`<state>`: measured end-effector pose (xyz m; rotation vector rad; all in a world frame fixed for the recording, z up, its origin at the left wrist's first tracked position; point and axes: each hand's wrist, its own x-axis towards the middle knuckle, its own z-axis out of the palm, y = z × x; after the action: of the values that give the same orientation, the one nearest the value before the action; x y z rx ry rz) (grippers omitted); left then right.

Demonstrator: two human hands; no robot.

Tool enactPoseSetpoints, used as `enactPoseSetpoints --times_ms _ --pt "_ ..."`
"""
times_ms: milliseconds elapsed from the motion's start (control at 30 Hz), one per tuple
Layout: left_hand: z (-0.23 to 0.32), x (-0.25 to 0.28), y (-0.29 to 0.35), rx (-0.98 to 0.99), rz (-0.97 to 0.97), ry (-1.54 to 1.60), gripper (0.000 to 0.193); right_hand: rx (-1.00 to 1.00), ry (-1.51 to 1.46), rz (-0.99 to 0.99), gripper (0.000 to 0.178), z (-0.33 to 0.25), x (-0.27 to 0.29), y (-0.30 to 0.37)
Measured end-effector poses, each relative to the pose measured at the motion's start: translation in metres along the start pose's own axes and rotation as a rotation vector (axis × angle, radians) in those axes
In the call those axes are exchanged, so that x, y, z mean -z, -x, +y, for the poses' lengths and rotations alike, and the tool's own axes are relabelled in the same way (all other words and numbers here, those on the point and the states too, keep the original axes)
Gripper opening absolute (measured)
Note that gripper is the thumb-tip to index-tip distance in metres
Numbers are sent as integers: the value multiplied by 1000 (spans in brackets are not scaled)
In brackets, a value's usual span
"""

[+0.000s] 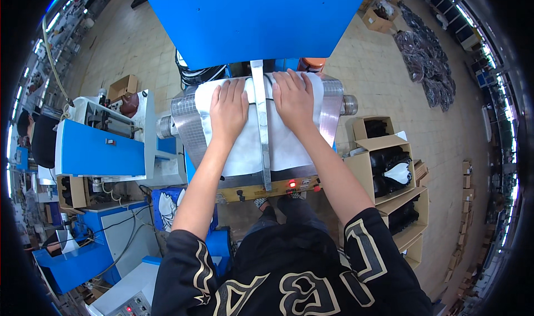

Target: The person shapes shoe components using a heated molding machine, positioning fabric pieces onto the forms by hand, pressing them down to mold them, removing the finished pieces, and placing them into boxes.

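A white sheet (239, 152) lies over the metal bed (329, 116) of a machine in front of me. Across its middle, from far to near, runs a narrow pale metal bar (260, 113). My left hand (228, 110) rests flat on the sheet left of the bar, fingers stretched forward. To the right of the bar, my right hand (294, 100) lies palm down, its fingers extended too. A thin dark curved edge shows by the bar between the hands; I cannot tell what it belongs to. Neither hand grips anything.
A big blue machine head (253, 21) overhangs the far side. A yellow control strip (253, 193) with a lit red button runs along the near edge. Open cartons (364, 177) of black items stand at right. Another blue-and-white machine (103, 152) stands at left. Dark plastic-wrapped bundles (425, 60) lie on the floor.
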<state>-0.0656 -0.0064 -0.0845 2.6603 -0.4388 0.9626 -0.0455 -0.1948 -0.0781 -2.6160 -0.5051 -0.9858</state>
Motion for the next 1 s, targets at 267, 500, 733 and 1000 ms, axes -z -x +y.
enactPoseSetpoints --times_ms 267,500,733,1000 --pt "20 4 48 81 -140 7 53 -26 136 -263 53 -8 38 58" --pt "54 27 179 270 -387 238 51 -199 -272 -510 31 -1 105 256" --pt "71 63 349 677 -961 567 45 -1149 -432 -575 37 8 200 397" --pt "17 14 427 1016 -1588 773 51 -1135 -630 -499 21 35 160 394"
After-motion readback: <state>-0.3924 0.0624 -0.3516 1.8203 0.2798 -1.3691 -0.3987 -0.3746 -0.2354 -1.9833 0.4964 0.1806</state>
